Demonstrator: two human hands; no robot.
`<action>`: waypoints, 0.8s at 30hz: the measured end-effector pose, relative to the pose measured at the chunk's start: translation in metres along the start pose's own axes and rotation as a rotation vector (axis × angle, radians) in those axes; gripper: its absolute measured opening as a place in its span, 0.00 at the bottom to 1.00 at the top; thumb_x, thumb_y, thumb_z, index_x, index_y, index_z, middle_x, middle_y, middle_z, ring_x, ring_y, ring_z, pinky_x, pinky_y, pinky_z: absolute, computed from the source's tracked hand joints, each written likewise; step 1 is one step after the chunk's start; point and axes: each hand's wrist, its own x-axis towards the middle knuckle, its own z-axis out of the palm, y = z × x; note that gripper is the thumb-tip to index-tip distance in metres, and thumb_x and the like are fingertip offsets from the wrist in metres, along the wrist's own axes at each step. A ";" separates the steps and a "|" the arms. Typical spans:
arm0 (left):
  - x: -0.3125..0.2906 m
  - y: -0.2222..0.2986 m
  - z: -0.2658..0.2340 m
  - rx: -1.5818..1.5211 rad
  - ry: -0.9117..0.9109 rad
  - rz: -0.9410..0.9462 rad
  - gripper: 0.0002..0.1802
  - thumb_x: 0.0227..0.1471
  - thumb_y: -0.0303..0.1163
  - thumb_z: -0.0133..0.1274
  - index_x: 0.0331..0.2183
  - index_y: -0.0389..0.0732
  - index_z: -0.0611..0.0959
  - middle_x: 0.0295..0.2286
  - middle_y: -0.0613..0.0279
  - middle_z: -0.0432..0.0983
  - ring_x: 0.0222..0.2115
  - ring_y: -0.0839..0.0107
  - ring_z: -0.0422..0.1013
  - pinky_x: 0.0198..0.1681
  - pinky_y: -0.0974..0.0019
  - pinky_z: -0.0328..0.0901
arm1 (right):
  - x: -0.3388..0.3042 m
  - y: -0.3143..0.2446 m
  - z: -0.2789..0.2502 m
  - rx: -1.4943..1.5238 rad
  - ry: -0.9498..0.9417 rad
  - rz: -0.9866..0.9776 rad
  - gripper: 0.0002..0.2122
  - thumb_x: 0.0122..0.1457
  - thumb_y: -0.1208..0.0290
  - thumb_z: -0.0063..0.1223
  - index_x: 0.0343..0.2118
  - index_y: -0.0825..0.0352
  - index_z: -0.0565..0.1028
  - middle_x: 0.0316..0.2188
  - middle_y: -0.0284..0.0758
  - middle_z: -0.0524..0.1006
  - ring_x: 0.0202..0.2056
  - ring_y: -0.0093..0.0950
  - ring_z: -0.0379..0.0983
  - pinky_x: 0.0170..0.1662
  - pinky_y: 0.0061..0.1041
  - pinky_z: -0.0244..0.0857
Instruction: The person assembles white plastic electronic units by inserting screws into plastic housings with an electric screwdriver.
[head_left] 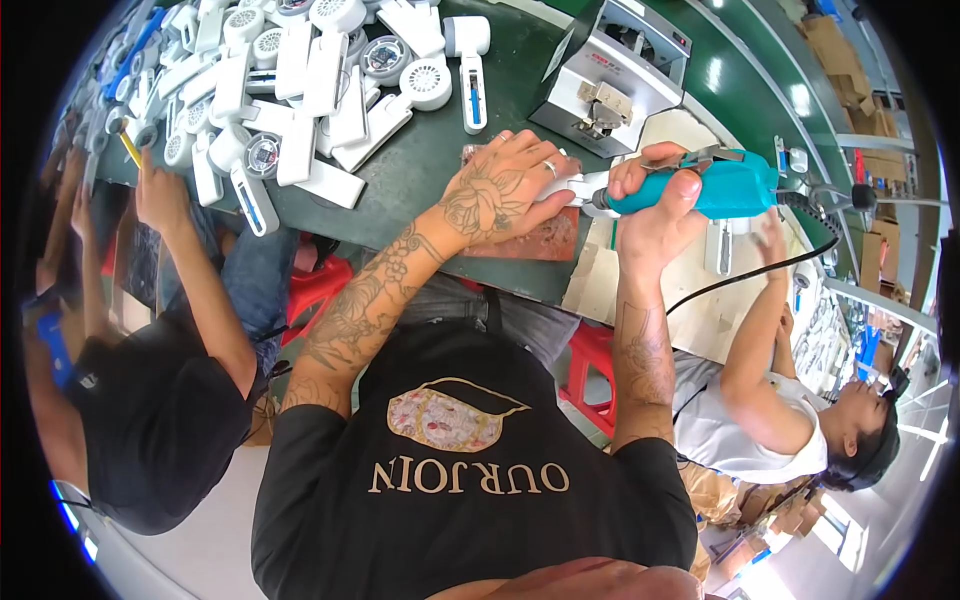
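Note:
My left hand [505, 190], with a ring on one finger, is pressed over a white plastic piece [577, 189], gripping it between thumb and fingers. Most of that piece is hidden under the hand. Beneath lies a reddish-brown block [535, 243] at the table's near edge. My right hand [660, 205] is wrapped around a teal electric screwdriver [735, 187], held sideways. Its dark nose points left and meets the white piece; I cannot make out the bit or any screw. A black cord [770, 268] trails from the tool's right end.
White handheld fans [295, 75] are heaped at the far left on the green table [505, 95]. One fan [470, 75] stands apart. A grey metal machine [610, 85] sits ahead. Co-workers' arms [205, 275] [755, 335] are on both sides; red stools [590, 375] are below.

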 end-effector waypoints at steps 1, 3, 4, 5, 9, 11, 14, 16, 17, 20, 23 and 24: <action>0.000 0.000 0.001 0.000 -0.004 -0.003 0.19 0.58 0.43 0.54 0.47 0.44 0.82 0.41 0.62 0.76 0.46 0.62 0.68 0.52 0.56 0.62 | 0.000 0.002 -0.001 0.001 0.001 0.005 0.33 0.59 0.37 0.56 0.37 0.73 0.69 0.18 0.36 0.68 0.20 0.28 0.67 0.27 0.29 0.63; 0.000 0.000 0.002 -0.011 0.002 0.004 0.18 0.58 0.43 0.53 0.46 0.44 0.82 0.40 0.62 0.76 0.45 0.62 0.68 0.51 0.57 0.62 | -0.001 0.007 -0.005 0.116 -0.006 -0.038 0.29 0.60 0.44 0.60 0.37 0.74 0.71 0.19 0.35 0.70 0.21 0.28 0.69 0.26 0.29 0.65; 0.001 0.000 0.001 -0.013 -0.004 0.002 0.18 0.58 0.43 0.53 0.46 0.44 0.82 0.40 0.62 0.76 0.45 0.62 0.68 0.51 0.57 0.62 | -0.001 0.008 -0.005 0.116 -0.002 -0.032 0.29 0.60 0.44 0.60 0.37 0.74 0.71 0.19 0.35 0.70 0.21 0.28 0.69 0.26 0.29 0.65; 0.003 -0.001 -0.001 -0.012 -0.018 -0.004 0.18 0.59 0.43 0.54 0.46 0.44 0.82 0.40 0.63 0.76 0.45 0.62 0.68 0.51 0.57 0.63 | -0.001 0.007 -0.004 0.122 -0.008 -0.043 0.29 0.60 0.44 0.60 0.36 0.74 0.71 0.20 0.36 0.70 0.21 0.28 0.69 0.26 0.29 0.66; 0.004 0.002 -0.003 -0.011 -0.030 -0.014 0.19 0.58 0.41 0.55 0.49 0.45 0.82 0.40 0.64 0.76 0.43 0.62 0.69 0.49 0.57 0.64 | -0.002 -0.003 -0.004 0.055 -0.006 -0.022 0.34 0.56 0.35 0.57 0.36 0.71 0.70 0.17 0.36 0.68 0.20 0.29 0.67 0.26 0.30 0.63; 0.005 0.002 -0.002 -0.018 -0.037 -0.023 0.20 0.57 0.40 0.56 0.51 0.47 0.82 0.41 0.65 0.76 0.42 0.61 0.70 0.48 0.57 0.66 | -0.002 -0.002 -0.009 0.121 -0.018 -0.031 0.31 0.58 0.40 0.59 0.36 0.73 0.70 0.19 0.36 0.69 0.20 0.29 0.68 0.26 0.30 0.65; 0.003 0.002 -0.002 -0.022 -0.042 -0.029 0.20 0.56 0.40 0.56 0.50 0.46 0.82 0.41 0.65 0.76 0.42 0.61 0.69 0.48 0.57 0.65 | -0.002 0.001 -0.009 0.171 -0.037 -0.042 0.29 0.59 0.45 0.60 0.36 0.74 0.71 0.20 0.36 0.71 0.21 0.28 0.69 0.26 0.30 0.66; 0.002 0.002 -0.001 -0.031 -0.045 -0.034 0.20 0.56 0.40 0.56 0.50 0.46 0.82 0.41 0.65 0.76 0.42 0.61 0.69 0.48 0.56 0.65 | -0.003 0.004 -0.008 0.161 -0.037 -0.038 0.29 0.59 0.45 0.60 0.36 0.74 0.71 0.20 0.36 0.71 0.21 0.28 0.69 0.26 0.29 0.66; 0.002 0.002 -0.002 -0.033 -0.049 -0.034 0.20 0.56 0.40 0.56 0.50 0.46 0.82 0.41 0.65 0.76 0.42 0.61 0.69 0.48 0.56 0.65 | -0.003 0.006 -0.008 0.165 -0.043 -0.020 0.28 0.60 0.46 0.60 0.36 0.74 0.71 0.20 0.36 0.71 0.21 0.28 0.69 0.26 0.29 0.66; 0.003 0.001 -0.001 -0.045 -0.068 -0.031 0.20 0.56 0.39 0.56 0.50 0.45 0.82 0.42 0.64 0.76 0.42 0.60 0.69 0.48 0.56 0.65 | -0.006 0.016 -0.008 0.175 -0.063 -0.032 0.25 0.60 0.49 0.61 0.35 0.73 0.70 0.21 0.36 0.71 0.21 0.28 0.69 0.26 0.29 0.65; 0.007 0.000 -0.001 0.000 -0.082 -0.015 0.18 0.59 0.42 0.53 0.48 0.44 0.81 0.44 0.66 0.74 0.44 0.62 0.69 0.51 0.54 0.64 | -0.005 0.018 -0.003 0.125 -0.069 -0.038 0.26 0.60 0.47 0.61 0.34 0.71 0.69 0.20 0.36 0.70 0.21 0.28 0.67 0.25 0.30 0.64; 0.009 -0.001 -0.003 0.001 -0.101 -0.021 0.18 0.59 0.42 0.53 0.48 0.44 0.81 0.46 0.66 0.74 0.45 0.62 0.69 0.51 0.53 0.65 | -0.004 0.016 -0.001 0.071 -0.065 -0.019 0.28 0.59 0.43 0.61 0.33 0.69 0.67 0.18 0.36 0.68 0.20 0.29 0.65 0.24 0.31 0.63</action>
